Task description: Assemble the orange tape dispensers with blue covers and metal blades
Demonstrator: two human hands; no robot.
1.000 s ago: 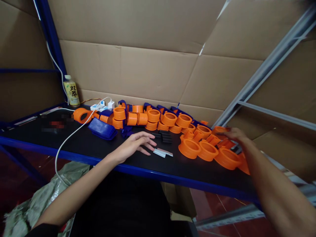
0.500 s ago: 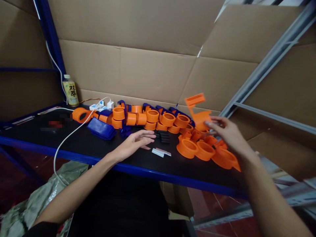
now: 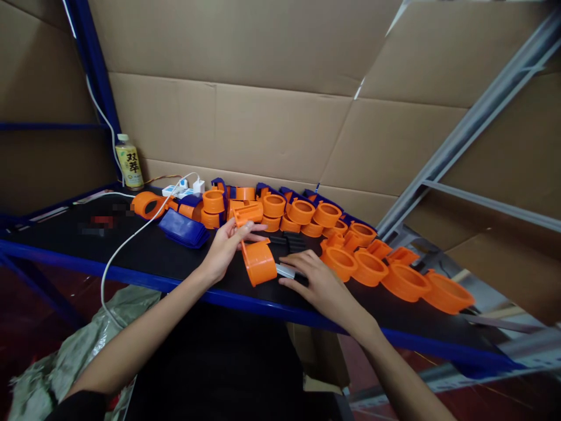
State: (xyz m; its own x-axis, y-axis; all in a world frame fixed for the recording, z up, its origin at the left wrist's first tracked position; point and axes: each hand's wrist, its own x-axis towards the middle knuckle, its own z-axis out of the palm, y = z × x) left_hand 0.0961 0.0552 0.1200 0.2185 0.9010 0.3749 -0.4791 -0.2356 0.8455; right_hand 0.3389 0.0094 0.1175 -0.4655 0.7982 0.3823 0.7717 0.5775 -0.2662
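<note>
My left hand [image 3: 228, 245] is closed on the arm of an orange plastic ring holder [image 3: 260, 263], pinched between thumb and fingers. The ring hangs below and to the right of the fingertips, over the black tabletop. My right hand [image 3: 318, 283] is low over the table, thumb and fingers apart around a small silver strip [image 3: 286, 270]. Whether the fingers touch the strip I cannot tell. Black ribbed pieces [image 3: 293, 241] lie just behind that hand, partly hidden. Several more orange ring holders [image 3: 370, 270] stand in a row to its right.
Orange rings with blue parts [image 3: 302, 210] are stacked along the back. A stack of blue sleeves [image 3: 183, 228] lies left of my left hand. A white cable [image 3: 131, 234] crosses the table from a power strip [image 3: 182, 190]. A yellow-labelled bottle [image 3: 130, 166] stands at the back left.
The orange ring holder has gone from my right hand to my left, which has closed on it. My right hand has moved left and down to the silver strip.
</note>
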